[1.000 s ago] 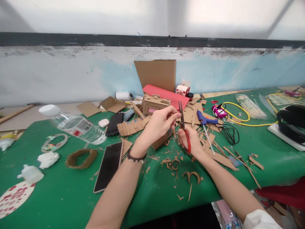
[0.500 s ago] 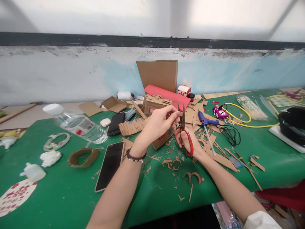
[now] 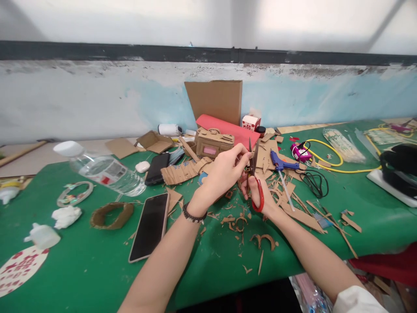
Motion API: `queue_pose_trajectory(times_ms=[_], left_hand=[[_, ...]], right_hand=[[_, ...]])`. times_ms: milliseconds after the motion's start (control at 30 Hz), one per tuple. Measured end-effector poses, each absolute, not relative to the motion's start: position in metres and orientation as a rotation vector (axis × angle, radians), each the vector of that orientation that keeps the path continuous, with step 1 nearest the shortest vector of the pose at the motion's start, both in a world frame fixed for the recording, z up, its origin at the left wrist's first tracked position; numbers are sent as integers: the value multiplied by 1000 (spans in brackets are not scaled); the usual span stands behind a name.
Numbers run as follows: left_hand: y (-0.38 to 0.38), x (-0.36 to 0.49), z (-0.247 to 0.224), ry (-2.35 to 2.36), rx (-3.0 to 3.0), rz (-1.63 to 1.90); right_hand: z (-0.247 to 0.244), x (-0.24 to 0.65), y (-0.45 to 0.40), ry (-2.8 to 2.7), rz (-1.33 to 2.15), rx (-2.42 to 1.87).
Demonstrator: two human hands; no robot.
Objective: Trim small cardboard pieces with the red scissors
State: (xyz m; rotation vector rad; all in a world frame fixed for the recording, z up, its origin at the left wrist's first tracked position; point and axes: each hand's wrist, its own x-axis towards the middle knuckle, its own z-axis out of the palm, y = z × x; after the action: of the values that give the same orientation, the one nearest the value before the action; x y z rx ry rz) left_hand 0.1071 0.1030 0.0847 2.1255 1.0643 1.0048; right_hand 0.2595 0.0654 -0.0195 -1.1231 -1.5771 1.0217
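My right hand [image 3: 256,191] grips a pair of red-handled scissors [image 3: 260,195], with the dark blades pointing up and spread apart. Close beside the blades, my left hand [image 3: 228,167] is closed in a pinch on a small tan piece that looks like cardboard, mostly hidden by the fingers. Behind my left hand stands a cardboard model [image 3: 215,141] with a pink window on its front. Curled cardboard scraps [image 3: 241,224] lie scattered beneath both hands. A blue glue gun [image 3: 282,163] rests to the right of the scissors.
On the left are a tilted water bottle [image 3: 104,171], a phone [image 3: 150,228], a cardboard ring [image 3: 111,215] and a small squeeze bottle [image 3: 42,236]. A yellow cable [image 3: 342,158] and a bag of sticks [image 3: 343,145] lie right. A cardboard sheet [image 3: 216,100] leans on the wall.
My left hand has shifted right, uncovering more of the cardboard model. The scissors have moved slightly, their blades still apart. A printed cardboard piece below my left hand is now largely out of sight.
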Motion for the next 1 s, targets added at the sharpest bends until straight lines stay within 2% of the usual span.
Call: queue_pose_trajectory(times_ms=[500, 1000], left_hand=[[105, 102, 84, 1089, 2185, 992], [102, 126, 67, 1053, 1950, 1142]], right_hand=[[-29, 260, 65, -1482, 1019, -1202], [-28, 266, 68, -1542, 765, -1289]])
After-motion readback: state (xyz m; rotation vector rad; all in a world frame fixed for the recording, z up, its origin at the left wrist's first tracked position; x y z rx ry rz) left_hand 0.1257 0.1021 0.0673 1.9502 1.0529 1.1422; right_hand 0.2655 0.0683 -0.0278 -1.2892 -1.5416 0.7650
